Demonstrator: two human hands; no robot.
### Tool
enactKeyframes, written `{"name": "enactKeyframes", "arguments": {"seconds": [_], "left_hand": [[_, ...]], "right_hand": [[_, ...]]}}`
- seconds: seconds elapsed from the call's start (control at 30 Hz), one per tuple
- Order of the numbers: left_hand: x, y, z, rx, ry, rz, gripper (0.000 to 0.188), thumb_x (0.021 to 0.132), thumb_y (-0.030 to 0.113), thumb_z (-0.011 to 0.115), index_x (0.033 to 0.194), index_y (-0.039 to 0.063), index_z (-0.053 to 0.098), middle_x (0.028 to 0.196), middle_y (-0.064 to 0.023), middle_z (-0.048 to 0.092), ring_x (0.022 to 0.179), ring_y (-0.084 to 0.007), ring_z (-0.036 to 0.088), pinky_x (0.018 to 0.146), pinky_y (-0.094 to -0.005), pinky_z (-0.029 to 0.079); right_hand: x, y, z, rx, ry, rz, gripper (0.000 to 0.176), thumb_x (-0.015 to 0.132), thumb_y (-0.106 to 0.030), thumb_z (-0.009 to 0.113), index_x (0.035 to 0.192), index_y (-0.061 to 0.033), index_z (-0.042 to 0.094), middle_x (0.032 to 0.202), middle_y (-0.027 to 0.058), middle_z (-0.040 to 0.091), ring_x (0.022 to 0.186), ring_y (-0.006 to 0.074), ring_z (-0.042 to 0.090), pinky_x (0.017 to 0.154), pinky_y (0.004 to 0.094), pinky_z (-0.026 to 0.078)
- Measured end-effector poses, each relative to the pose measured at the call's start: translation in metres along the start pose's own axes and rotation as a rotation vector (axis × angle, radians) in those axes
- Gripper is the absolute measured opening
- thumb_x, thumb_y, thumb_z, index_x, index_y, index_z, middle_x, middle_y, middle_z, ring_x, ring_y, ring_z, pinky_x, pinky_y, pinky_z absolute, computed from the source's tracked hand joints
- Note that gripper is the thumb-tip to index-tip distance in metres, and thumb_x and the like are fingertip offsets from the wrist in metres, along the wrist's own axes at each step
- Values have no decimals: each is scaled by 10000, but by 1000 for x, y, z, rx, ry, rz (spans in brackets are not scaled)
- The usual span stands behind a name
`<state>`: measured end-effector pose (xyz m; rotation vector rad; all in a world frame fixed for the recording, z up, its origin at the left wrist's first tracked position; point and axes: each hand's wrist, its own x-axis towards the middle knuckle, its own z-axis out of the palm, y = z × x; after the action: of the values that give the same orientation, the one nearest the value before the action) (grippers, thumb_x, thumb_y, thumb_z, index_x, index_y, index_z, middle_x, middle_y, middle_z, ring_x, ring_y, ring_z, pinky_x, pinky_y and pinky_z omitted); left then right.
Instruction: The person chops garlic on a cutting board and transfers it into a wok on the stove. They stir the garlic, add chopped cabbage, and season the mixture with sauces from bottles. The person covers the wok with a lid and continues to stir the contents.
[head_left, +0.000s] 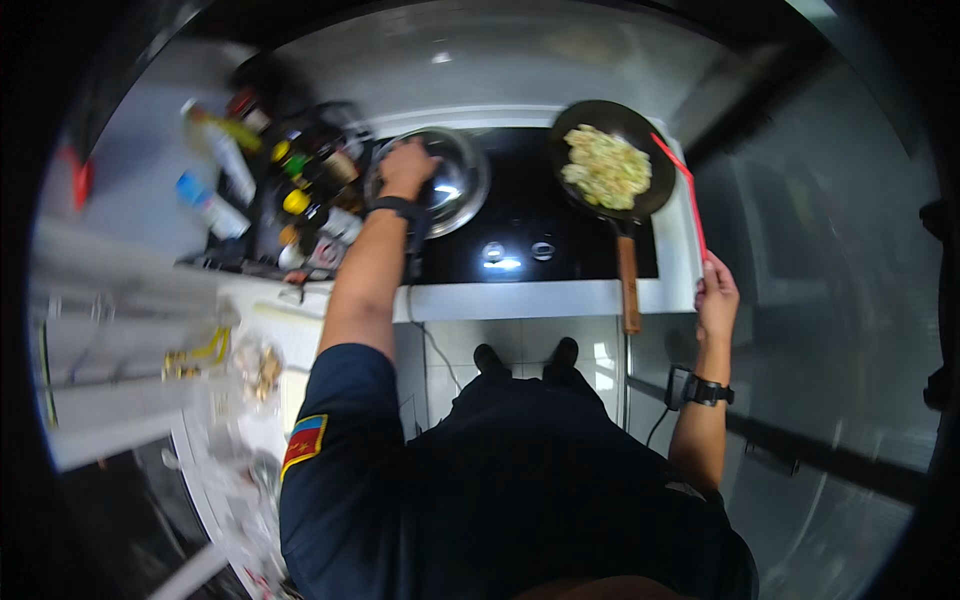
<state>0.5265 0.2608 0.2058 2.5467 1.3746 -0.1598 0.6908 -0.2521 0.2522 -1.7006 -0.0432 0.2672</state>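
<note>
My left hand (407, 169) is on the top of a shiny round pot lid (461, 187) at the left of the black cooktop (517, 217); its fingers seem closed around the knob, which they hide. In my right hand (718, 294) is the handle end of a red kitchen utensil (696, 206), whose far end lies over the right rim of a dark frying pan (664, 180). Chopped, pale yellow-green food (607, 166) lies in the pan. The pan's wooden handle (628, 285) points towards me over the counter edge.
Bottles with yellow caps (296, 202) and other seasoning containers crowd the left of the cooktop. A clear bag of brownish pieces (262, 367) lies on the left counter. A cable (439, 345) hangs over the front edge. A grey wall panel (795, 247) stands at the right.
</note>
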Motion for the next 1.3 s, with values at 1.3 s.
{"name": "enactKeyframes", "arguments": {"seconds": [1.3], "left_hand": [[-24, 353, -2, -11, 140, 604, 649, 725, 496, 746, 1190, 52, 654, 1061, -181, 699, 995, -341, 665, 884, -402, 517]], "right_hand": [[60, -4, -116, 279, -58, 48, 278, 987, -159, 562, 1231, -34, 605, 647, -45, 473, 524, 17, 388, 453, 173, 311]]}}
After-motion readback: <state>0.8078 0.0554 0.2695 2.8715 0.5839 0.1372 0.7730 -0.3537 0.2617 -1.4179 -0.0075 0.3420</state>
